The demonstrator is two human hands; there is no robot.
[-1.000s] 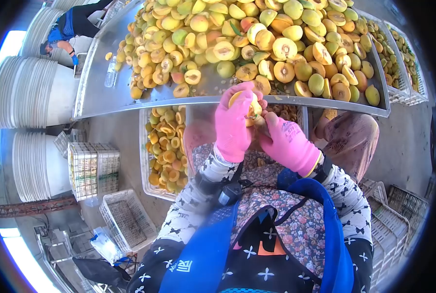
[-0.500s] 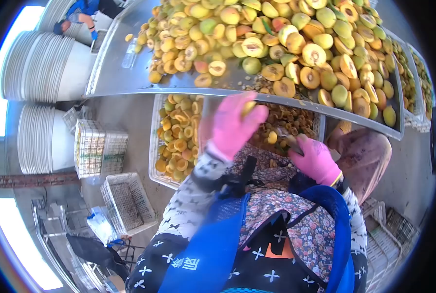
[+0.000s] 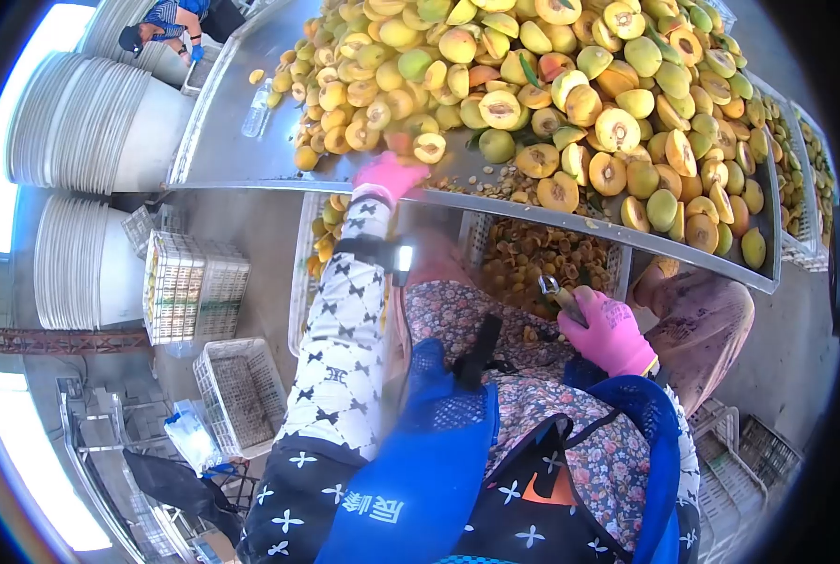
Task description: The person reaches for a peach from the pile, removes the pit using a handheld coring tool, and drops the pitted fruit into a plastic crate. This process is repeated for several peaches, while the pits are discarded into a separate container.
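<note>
My left hand (image 3: 391, 177), in a pink glove, reaches over the near edge of the metal table (image 3: 279, 160) to the halved yellow fruit (image 3: 429, 148). Motion blurs its fingers, so their grip cannot be made out. My right hand (image 3: 608, 329), also gloved in pink, is closed round the handle of a small tool with a metal loop tip (image 3: 549, 284). The tool is above my lap, beside a crate of small brown and orange pieces (image 3: 533, 249). A large heap of fruit halves (image 3: 533, 85) covers much of the table.
A crate of fruit halves (image 3: 327, 226) stands below the table at left. Farther left are stacked white tubs (image 3: 81, 122), a filled crate (image 3: 185, 282) and a white crate (image 3: 241, 390). A plastic bottle (image 3: 257, 108) lies on the table. Another person (image 3: 171, 23) bends at the upper left.
My left hand has moved from above the crates up and left to the fruit on the table. The fruit piece it held is no longer visible. The tool tip in my right hand now shows clearly.
</note>
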